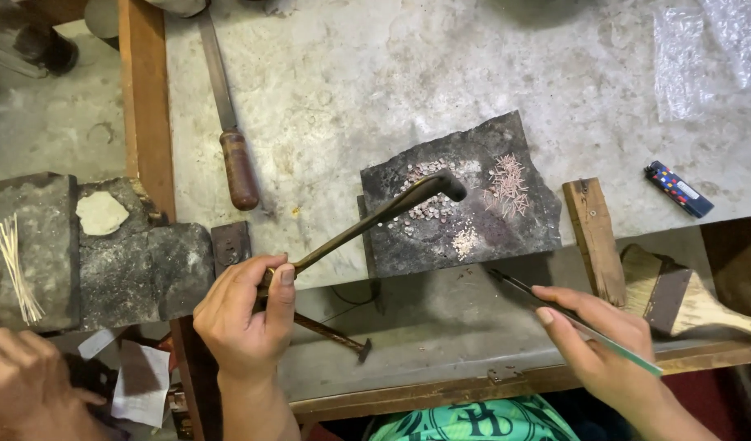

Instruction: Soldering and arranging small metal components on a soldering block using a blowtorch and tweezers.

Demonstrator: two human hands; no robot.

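My left hand grips the handle of a metal torch pipe, whose bent nozzle hangs over a dark stone block on the workbench. On the block lie several tiny pale beads, a heap of short copper-coloured wire bits and a small pile of whitish grains. My right hand holds thin tweezers with a green grip, their tip pointing at the block's lower right edge.
A wooden-handled file lies at the upper left. A lighter, a wooden block and a flat brush sit on the right. Another person's hand shows at the lower left beside dark blocks and thin sticks.
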